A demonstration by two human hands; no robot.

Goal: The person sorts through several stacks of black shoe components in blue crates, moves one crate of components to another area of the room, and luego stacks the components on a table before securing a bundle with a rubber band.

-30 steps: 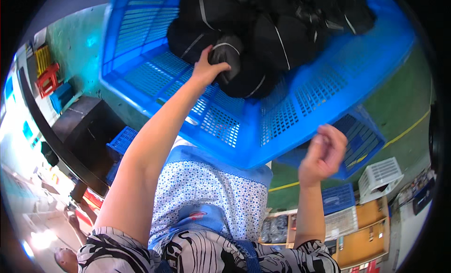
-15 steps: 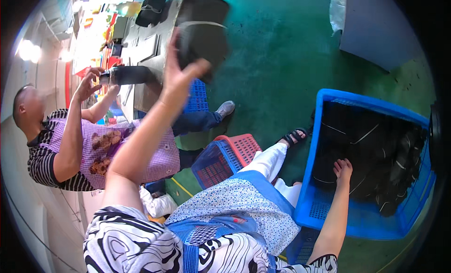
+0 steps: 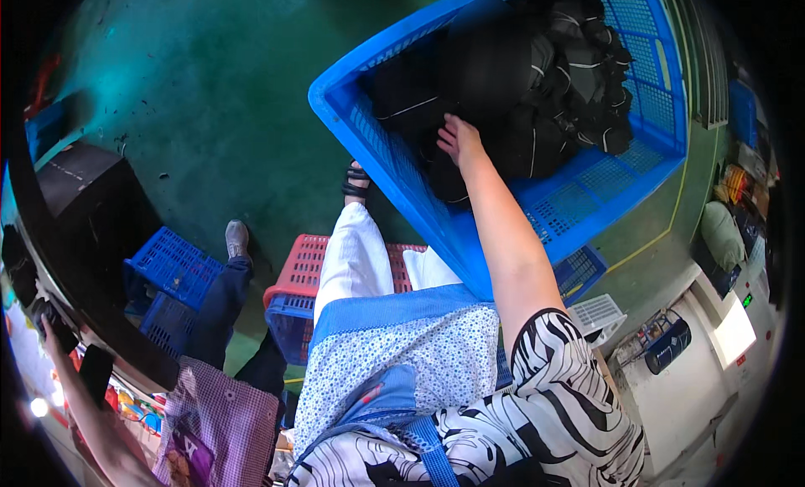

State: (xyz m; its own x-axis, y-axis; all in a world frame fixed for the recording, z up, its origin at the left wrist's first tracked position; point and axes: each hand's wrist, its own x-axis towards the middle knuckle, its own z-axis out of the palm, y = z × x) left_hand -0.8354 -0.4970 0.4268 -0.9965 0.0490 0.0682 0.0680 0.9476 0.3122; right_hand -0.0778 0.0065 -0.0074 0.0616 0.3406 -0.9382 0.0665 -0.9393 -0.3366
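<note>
My right hand (image 3: 459, 140) reaches into a large blue plastic crate (image 3: 394, 46). Its fingers are apart, at the edge of the black bundles, and nothing shows gripped in them. Many of these dark, soft-looking bundles (image 3: 532, 143) are tied round with thin pale bands and heaped in the crate. A smooth dark piece (image 3: 482, 63) just beyond my fingers is blurred, so its outline is unclear. My left hand is out of the picture.
At the left, a co-worker in a checked apron (image 3: 218, 411) stands by a dark table (image 3: 92, 311), arm raised. Blue baskets (image 3: 176, 269) sit beside that table. A red basket (image 3: 293, 273) stacked on a blue one is against my legs. A white basket (image 3: 597, 315) lies right.
The view has swung toward the crate, now higher in the picture. My left hand, raised beside a blurred black banded bundle before, has left view. My right hand stays in the crate.
</note>
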